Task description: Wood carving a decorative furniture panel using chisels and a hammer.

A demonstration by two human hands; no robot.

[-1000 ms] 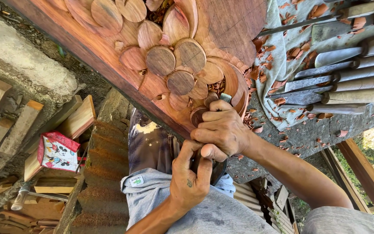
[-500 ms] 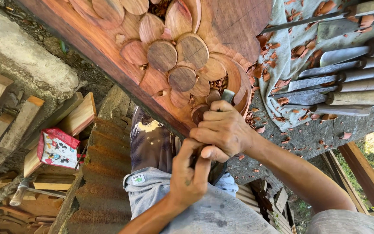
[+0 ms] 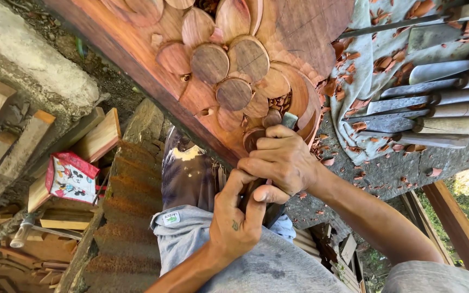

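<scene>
A reddish wooden panel [image 3: 137, 49] carved with round overlapping petals [image 3: 233, 93] slants across the top of the view. Both my hands hold a chisel [image 3: 289, 120] whose metal blade meets the carving at the panel's lower edge. My right hand [image 3: 280, 158] wraps the shaft close to the blade, knuckles against the wood. My left hand [image 3: 235, 220], with a small tattoo on its back, grips the dark handle end just below. Most of the chisel is hidden inside the two fists.
A row of several other chisels [image 3: 441, 103] lies on a grey cloth [image 3: 362, 81] strewn with wood chips at the right. At the left are wooden blocks [image 3: 101, 135], a red-and-white printed box [image 3: 71, 176], a hammer [image 3: 25, 233] and a rusty corrugated sheet [image 3: 131, 217].
Both hands stay on the chisel at the same spot on the carving. Only the view has shifted slightly.
</scene>
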